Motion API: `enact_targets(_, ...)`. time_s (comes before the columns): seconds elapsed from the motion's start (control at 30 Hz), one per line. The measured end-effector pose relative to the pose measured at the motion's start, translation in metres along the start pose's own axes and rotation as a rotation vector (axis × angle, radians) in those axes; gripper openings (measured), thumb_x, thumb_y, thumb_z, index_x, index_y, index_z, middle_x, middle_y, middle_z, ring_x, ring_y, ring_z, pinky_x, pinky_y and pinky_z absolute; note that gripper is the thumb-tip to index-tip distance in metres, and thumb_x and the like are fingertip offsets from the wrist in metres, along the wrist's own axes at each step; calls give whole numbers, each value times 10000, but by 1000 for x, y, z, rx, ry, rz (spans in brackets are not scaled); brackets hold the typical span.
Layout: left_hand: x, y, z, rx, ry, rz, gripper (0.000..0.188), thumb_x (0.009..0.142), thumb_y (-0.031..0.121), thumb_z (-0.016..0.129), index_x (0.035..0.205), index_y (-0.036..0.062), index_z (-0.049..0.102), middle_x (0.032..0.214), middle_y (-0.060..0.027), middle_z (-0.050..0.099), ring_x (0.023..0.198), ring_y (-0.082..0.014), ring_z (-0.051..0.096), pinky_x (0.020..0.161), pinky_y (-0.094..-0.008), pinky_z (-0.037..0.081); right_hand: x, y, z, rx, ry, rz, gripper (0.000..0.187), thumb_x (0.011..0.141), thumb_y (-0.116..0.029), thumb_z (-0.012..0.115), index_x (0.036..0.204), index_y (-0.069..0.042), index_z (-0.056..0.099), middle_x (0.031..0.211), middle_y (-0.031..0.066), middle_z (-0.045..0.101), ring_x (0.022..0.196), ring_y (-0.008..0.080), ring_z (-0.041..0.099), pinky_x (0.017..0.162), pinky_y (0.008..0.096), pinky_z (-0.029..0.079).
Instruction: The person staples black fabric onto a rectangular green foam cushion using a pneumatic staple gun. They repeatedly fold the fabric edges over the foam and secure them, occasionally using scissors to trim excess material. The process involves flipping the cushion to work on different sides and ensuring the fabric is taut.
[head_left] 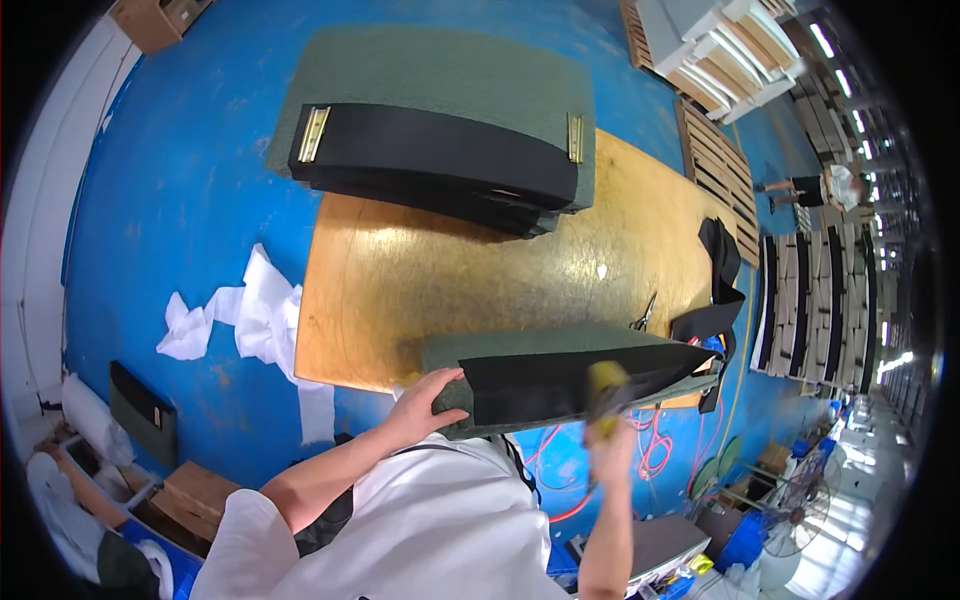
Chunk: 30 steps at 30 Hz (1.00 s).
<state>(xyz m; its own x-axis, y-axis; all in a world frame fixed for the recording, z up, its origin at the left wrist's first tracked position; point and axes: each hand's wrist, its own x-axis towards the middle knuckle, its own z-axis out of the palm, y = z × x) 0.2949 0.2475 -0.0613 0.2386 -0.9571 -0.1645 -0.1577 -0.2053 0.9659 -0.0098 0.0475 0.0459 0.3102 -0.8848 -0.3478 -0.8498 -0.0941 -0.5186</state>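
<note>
A long padded piece in dark green fabric lies along the near edge of the wooden table, close against my body. Black fabric covers the side that faces me. My left hand grips its left end, thumb apart from the fingers. In my right hand is a yellow staple gun, blurred by motion, its head over the black fabric right of the middle. Whether it touches the fabric I cannot tell. Scissors and a black fabric strip lie at the table's right side.
A larger green-and-black upholstered stack with brass-coloured brackets sits on the table's far end. Red hose coils on the blue floor. White sheeting trails at the left. Far right, another person stands near wooden pallets.
</note>
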Motion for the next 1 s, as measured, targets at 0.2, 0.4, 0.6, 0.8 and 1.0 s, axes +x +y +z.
enact_targets(0.2, -2, 5, -3, 150, 26, 60, 718, 848, 240, 849, 1464, 99, 509, 1422, -173, 596, 1365, -379, 528, 1116, -463, 436, -49, -98, 44, -12, -534, -193, 553, 722, -178, 778, 1243, -53, 640, 866, 226, 738, 819, 471, 702, 734, 490, 580)
enact_targets(0.4, -4, 8, -5, 183, -19, 21, 709, 847, 231, 844, 1462, 113, 511, 1448, -181, 571, 1396, -387, 502, 1127, -479, 418, -55, -91, 63, -131, -522, -224, 592, 716, -188, 770, 1277, -81, 616, 876, 236, 740, 805, 463, 705, 760, 536, 573)
enact_targets(0.6, -2, 3, -7, 157, -36, 28, 772, 768, 114, 855, 1459, 117, 511, 1457, -186, 557, 1417, -398, 471, 1143, -481, 404, -54, -109, 60, -167, -549, -289, 577, 714, -193, 766, 1259, -84, 614, 829, 232, 734, 773, 454, 706, 747, 532, 571)
enact_targets(0.8, -4, 1, -10, 205, -68, 71, 771, 748, 128, 858, 1438, 93, 515, 1425, -185, 574, 1388, -400, 503, 1134, -482, 439, -54, -113, 69, -226, -589, -361, 597, 718, -226, 779, 1274, -86, 611, 804, 217, 729, 767, 439, 711, 743, 521, 571)
enact_targets(1.0, 9, 11, -38, 105, -319, 87, 791, 796, 182, 869, 1496, 60, 521, 1511, -182, 550, 1446, -363, 475, 1207, -461, 378, -63, -74, 42, 40, -479, -165, 534, 748, -148, 771, 1254, -50, 627, 856, 202, 746, 797, 400, 729, 729, 453, 580)
